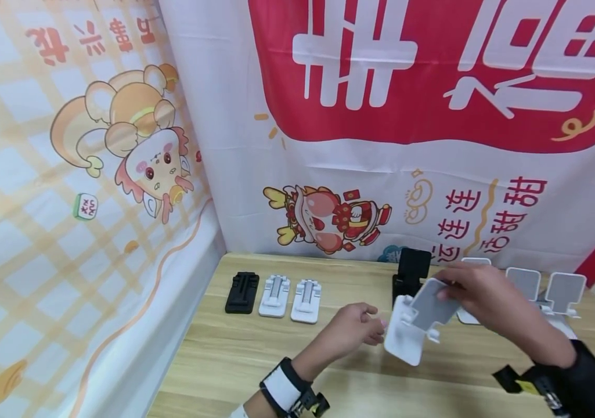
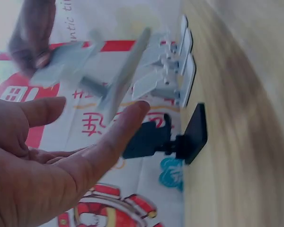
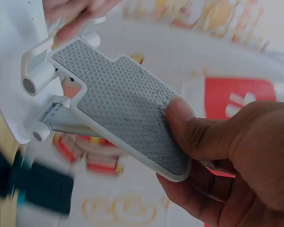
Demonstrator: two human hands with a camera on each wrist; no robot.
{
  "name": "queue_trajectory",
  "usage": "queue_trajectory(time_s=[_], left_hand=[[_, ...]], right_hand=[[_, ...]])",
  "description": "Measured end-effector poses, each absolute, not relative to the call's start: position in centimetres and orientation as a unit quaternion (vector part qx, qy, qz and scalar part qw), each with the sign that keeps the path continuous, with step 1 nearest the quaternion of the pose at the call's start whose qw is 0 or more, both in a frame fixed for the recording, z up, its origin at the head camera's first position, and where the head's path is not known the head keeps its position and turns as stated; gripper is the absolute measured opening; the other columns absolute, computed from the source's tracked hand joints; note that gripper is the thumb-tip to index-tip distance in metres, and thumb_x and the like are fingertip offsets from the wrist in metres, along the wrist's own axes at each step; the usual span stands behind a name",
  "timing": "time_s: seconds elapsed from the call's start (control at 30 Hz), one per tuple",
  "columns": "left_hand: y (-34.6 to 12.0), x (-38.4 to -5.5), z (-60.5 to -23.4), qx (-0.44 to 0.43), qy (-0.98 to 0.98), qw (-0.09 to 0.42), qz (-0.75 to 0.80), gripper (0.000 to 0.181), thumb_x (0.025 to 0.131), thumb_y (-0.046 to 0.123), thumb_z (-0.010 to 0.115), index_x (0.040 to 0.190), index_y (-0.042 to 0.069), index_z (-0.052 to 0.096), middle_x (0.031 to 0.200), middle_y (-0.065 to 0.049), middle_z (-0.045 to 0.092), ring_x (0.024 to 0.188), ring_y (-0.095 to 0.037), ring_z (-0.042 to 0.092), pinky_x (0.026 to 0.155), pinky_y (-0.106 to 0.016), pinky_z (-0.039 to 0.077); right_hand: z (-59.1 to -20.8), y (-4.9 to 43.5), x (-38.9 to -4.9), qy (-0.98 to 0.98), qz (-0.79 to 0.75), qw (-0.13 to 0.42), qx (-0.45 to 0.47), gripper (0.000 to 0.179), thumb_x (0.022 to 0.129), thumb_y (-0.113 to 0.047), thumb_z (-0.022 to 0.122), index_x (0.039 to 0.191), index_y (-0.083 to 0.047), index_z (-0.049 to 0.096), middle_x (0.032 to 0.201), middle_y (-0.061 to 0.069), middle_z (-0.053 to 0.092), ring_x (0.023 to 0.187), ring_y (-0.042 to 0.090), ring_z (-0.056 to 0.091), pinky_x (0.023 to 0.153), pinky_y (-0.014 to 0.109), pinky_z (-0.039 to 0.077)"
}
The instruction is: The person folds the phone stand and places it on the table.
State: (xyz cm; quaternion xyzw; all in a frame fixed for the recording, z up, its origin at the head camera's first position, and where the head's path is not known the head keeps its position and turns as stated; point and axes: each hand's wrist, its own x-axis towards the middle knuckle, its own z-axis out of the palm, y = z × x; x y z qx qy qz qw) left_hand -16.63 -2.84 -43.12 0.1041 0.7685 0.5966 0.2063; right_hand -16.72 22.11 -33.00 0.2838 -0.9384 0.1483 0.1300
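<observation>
I had the right hand [image 1: 479,295] clamped by thumb and fingers on a white folding phone stand [image 1: 425,313] above the counter [image 1: 354,386]; the left hand [image 1: 352,332], digits apart, was just left.

The back cloth [image 1: 328,162] says “连连” and “甜甜” at 3 o'clock (it's sideways), the checked cloth [image 1: 41,174] “事” at 10. In the left wrist view, pale cloth [image 2: 92,19] says “ntic ti” at 11.

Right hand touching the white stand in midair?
Touching; in the right wrist view, the right hand pinches the white stand, thumb on its grey pad.
</observation>
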Motion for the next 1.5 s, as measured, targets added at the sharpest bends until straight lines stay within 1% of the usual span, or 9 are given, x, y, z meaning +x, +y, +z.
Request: queue_trajectory(time_s=[0.27, 0.5, 0.57, 0.73, 0.83, 0.93, 1.13, 1.33, 1.5], left_hand=[[-3.1, -16.4, -44.4, 0.075, 0.7, 0.229, 0.672, 0.023, 0.09, 0.003, 0.059, 0.109, -0.009, 0.066, 0.096, -0.013, 0.072, 0.083, -0.022, 0.07, 0.07, -0.033, 0.06], [-4.3, -16.1, -43.6, 0.06, 0.693, 0.229, 0.68, 0.024, 0.091, 0.007, 0.06, 0.111, -0.006, 0.065, 0.095, -0.01, 0.072, 0.083, -0.02, 0.071, 0.072, -0.032, 0.06], [-4.7, -16.0, -43.2, 0.06, 0.69, 0.23, 0.684, 0.026, 0.092, 0.008, 0.06, 0.113, -0.006, 0.064, 0.096, -0.011, 0.072, 0.085, -0.02, 0.071, 0.073, -0.032, 0.06], [-5.4, -15.8, -41.8, 0.052, 0.668, 0.235, 0.704, 0.029, 0.092, 0.007, 0.06, 0.117, -0.006, 0.062, 0.098, -0.013, 0.072, 0.087, -0.021, 0.07, 0.075, -0.032, 0.06], [-5.7, -15.6, -41.0, 0.05, 0.658, 0.233, 0.715, 0.029, 0.092, 0.006, 0.059, 0.118, -0.006, 0.062, 0.1, -0.013, 0.071, 0.087, -0.021, 0.07, 0.075, -0.033, 0.06], [-5.9, -15.5, -40.4, 0.044, 0.658, 0.23, 0.716, 0.029, 0.093, 0.008, 0.059, 0.119, -0.005, 0.061, 0.102, -0.012, 0.071, 0.088, -0.021, 0.07, 0.074, -0.032, 0.06], [-6.3, -15.3, -40.1, 0.05, 0.669, 0.229, 0.705, 0.031, 0.093, 0.01, 0.06, 0.121, -0.005, 0.06, 0.103, -0.012, 0.072, 0.085, -0.018, 0.07, 0.071, -0.029, 0.06], [-6.2, -15.1, -39.7, 0.061, 0.666, 0.239, 0.704, 0.033, 0.093, 0.011, 0.06, 0.121, -0.007, 0.059, 0.098, -0.012, 0.072, 0.078, -0.014, 0.067, 0.067, -0.025, 0.058], [-6.3, -15.1, -39.5, 0.05, 0.675, 0.232, 0.698, 0.036, 0.093, 0.012, 0.06, 0.124, -0.005, 0.058, 0.097, -0.01, 0.071, 0.076, -0.012, 0.065, 0.067, -0.024, 0.058]], right_hand=[[-32.5, 17.8, -16.6, -0.924, 0.167, 0.148, 0.311, 0.021, 0.075, -0.011, 0.079, 0.096, -0.01, 0.075, 0.084, -0.006, 0.067, 0.07, 0.005, 0.059, 0.058, 0.023, 0.056], [-32.8, 17.0, -16.9, -0.914, 0.25, 0.153, 0.28, 0.024, 0.079, -0.016, 0.077, 0.102, -0.015, 0.073, 0.092, -0.005, 0.07, 0.077, 0.009, 0.062, 0.065, 0.027, 0.058], [-33.0, 17.0, -17.0, -0.908, 0.297, 0.143, 0.258, 0.03, 0.081, -0.027, 0.074, 0.109, -0.015, 0.071, 0.099, -0.003, 0.07, 0.083, 0.012, 0.064, 0.071, 0.031, 0.059], [-33.7, 16.3, -16.9, -0.888, 0.402, 0.072, 0.209, 0.068, 0.077, -0.047, 0.072, 0.132, -0.011, 0.056, 0.121, 0.01, 0.064, 0.102, 0.027, 0.066, 0.085, 0.039, 0.057], [-34.3, 15.7, -16.8, -0.877, 0.44, 0.024, 0.193, 0.074, 0.074, -0.046, 0.075, 0.133, -0.007, 0.052, 0.119, 0.014, 0.065, 0.101, 0.028, 0.066, 0.084, 0.039, 0.058], [-34.7, 15.3, -16.7, -0.873, 0.451, 0.012, 0.185, 0.071, 0.072, -0.047, 0.076, 0.127, -0.006, 0.055, 0.112, 0.012, 0.068, 0.095, 0.023, 0.067, 0.081, 0.038, 0.058], [-35.5, 15.0, -16.8, -0.872, 0.446, 0.058, 0.194, 0.063, 0.072, -0.048, 0.076, 0.12, -0.01, 0.06, 0.107, 0.007, 0.071, 0.088, 0.018, 0.069, 0.075, 0.034, 0.059], [-36.0, 14.7, -17.3, -0.87, 0.415, 0.151, 0.221, 0.038, 0.075, -0.029, 0.08, 0.108, -0.02, 0.063, 0.104, 0.001, 0.072, 0.089, 0.015, 0.068, 0.072, 0.034, 0.06], [-35.9, 14.4, -17.3, -0.868, 0.411, 0.168, 0.223, 0.038, 0.075, -0.023, 0.08, 0.109, -0.019, 0.064, 0.105, 0.003, 0.072, 0.09, 0.017, 0.068, 0.072, 0.036, 0.06]])
